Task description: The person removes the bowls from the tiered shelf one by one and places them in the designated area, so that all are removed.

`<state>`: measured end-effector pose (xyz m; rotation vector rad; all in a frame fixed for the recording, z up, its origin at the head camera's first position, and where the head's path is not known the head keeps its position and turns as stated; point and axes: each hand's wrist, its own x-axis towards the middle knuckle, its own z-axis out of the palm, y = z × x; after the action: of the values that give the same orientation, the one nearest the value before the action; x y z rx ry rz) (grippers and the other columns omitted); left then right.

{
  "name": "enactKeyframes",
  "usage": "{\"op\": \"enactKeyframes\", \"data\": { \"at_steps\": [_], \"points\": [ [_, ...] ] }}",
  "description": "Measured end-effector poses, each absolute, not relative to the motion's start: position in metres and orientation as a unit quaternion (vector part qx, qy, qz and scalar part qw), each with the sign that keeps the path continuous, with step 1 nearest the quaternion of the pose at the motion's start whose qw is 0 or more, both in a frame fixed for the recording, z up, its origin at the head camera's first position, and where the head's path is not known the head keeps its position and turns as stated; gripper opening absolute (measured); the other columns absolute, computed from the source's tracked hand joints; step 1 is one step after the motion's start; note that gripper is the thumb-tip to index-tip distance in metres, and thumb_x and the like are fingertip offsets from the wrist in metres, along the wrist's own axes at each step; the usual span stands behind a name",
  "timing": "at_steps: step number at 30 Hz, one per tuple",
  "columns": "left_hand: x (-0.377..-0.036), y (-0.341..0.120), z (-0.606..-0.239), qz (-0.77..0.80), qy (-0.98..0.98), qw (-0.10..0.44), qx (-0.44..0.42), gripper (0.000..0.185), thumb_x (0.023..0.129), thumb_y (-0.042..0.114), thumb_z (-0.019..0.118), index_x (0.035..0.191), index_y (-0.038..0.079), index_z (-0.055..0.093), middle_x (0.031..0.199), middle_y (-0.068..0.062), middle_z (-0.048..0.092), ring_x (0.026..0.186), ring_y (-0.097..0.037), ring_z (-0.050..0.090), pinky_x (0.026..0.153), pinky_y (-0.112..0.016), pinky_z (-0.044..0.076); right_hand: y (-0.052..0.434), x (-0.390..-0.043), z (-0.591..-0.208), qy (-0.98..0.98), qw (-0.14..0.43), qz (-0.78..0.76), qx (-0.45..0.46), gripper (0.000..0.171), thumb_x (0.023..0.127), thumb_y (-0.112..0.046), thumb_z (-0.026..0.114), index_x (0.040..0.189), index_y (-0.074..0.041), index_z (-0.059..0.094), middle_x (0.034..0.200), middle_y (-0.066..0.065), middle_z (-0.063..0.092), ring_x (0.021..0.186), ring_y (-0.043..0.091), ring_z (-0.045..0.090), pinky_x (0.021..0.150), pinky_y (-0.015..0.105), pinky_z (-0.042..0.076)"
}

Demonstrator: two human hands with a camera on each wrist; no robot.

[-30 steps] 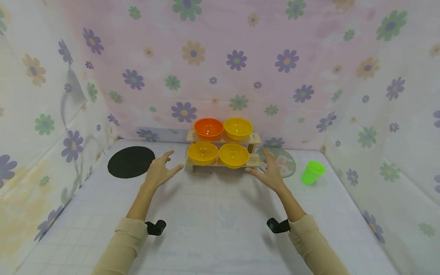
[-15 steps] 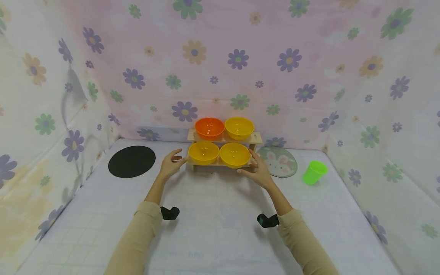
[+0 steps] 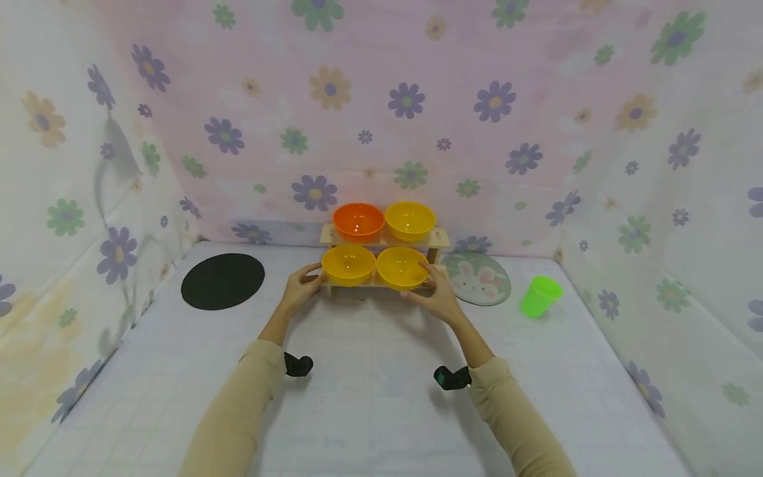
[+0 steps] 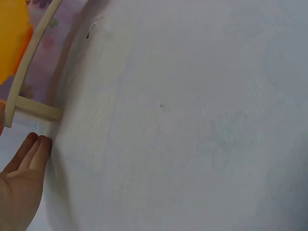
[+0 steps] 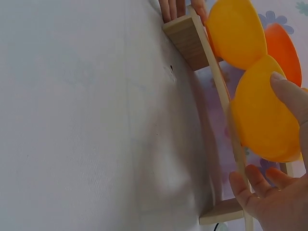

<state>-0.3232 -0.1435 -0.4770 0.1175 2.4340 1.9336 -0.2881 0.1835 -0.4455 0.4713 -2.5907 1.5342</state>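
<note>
A small two-tier wooden rack (image 3: 441, 237) stands near the back wall. Its upper shelf bears an orange bowl (image 3: 358, 224) and a yellow bowl (image 3: 410, 222). On the lower shelf sit two more yellow bowls, a left one (image 3: 348, 266) and a right one (image 3: 402, 270). My left hand (image 3: 297, 291) is at the lower shelf's left end, with straight fingers (image 4: 41, 151) beside the rack's leg. My right hand (image 3: 440, 299) spreads around the lower right bowl; its thumb (image 5: 288, 94) overlaps that bowl in the right wrist view, other fingertips right at the shelf edge.
A black round mat (image 3: 223, 281) lies on the left of the white-covered table (image 3: 369, 397). To the right are a round rabbit-print mat (image 3: 479, 281) and a bright green cup (image 3: 541, 296). Flower-print cloth (image 3: 363, 106) encloses the back and sides.
Both hands have moved inward to the rack: the left to the lower shelf's left end, the right up to the lower right bowl. The bowls and rack stay in place.
</note>
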Motion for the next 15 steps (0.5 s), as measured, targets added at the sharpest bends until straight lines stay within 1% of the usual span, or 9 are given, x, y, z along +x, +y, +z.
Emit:
{"op": "enactKeyframes", "data": {
  "at_steps": [2,5,8,11,15],
  "points": [
    [-0.3250,-0.1431,-0.4784,0.626,0.779,0.015,0.037,0.050,0.093,0.022,0.060,0.137,0.001,0.046,0.140,-0.025,0.042,0.124,-0.038,0.046,0.097,-0.042,0.047,0.1818,-0.2884,-0.4464,-0.851,0.047,0.500,0.152,0.079,0.080,-0.023,0.075,0.144,-0.003,0.034,0.147,0.018,0.033,0.124,0.039,0.043,0.103,0.052,0.039],
    [-0.3250,-0.1419,-0.4770,0.643,0.764,0.021,0.036,0.049,0.094,0.018,0.059,0.137,-0.002,0.045,0.139,-0.026,0.043,0.124,-0.039,0.046,0.099,-0.043,0.046,0.1774,-0.2851,-0.4424,-0.855,0.042,0.496,0.146,0.074,0.081,-0.020,0.074,0.142,-0.001,0.036,0.145,0.021,0.035,0.122,0.039,0.044,0.104,0.053,0.038],
    [-0.3256,-0.1421,-0.4786,0.670,0.741,0.033,0.037,0.049,0.095,0.013,0.057,0.138,-0.004,0.042,0.135,-0.029,0.045,0.121,-0.038,0.049,0.098,-0.043,0.046,0.1739,-0.2849,-0.4419,-0.859,0.042,0.490,0.140,0.073,0.082,-0.020,0.073,0.141,0.003,0.037,0.143,0.024,0.037,0.121,0.039,0.044,0.103,0.052,0.038],
    [-0.3264,-0.1426,-0.4819,0.684,0.727,0.038,0.035,0.048,0.096,0.011,0.055,0.139,-0.003,0.041,0.131,-0.031,0.049,0.115,-0.031,0.055,0.095,-0.041,0.048,0.1727,-0.2877,-0.4445,-0.867,0.037,0.482,0.119,0.075,0.082,-0.024,0.072,0.141,0.004,0.034,0.142,0.025,0.037,0.121,0.037,0.043,0.104,0.049,0.038],
    [-0.3252,-0.1417,-0.4810,0.697,0.715,0.041,0.038,0.046,0.096,0.007,0.054,0.138,-0.005,0.041,0.129,-0.032,0.049,0.108,-0.022,0.058,0.094,-0.041,0.049,0.1735,-0.2860,-0.4428,-0.872,0.029,0.479,0.100,0.083,0.082,-0.026,0.072,0.143,0.008,0.028,0.144,0.027,0.033,0.126,0.038,0.039,0.108,0.049,0.034]
  ]
}}
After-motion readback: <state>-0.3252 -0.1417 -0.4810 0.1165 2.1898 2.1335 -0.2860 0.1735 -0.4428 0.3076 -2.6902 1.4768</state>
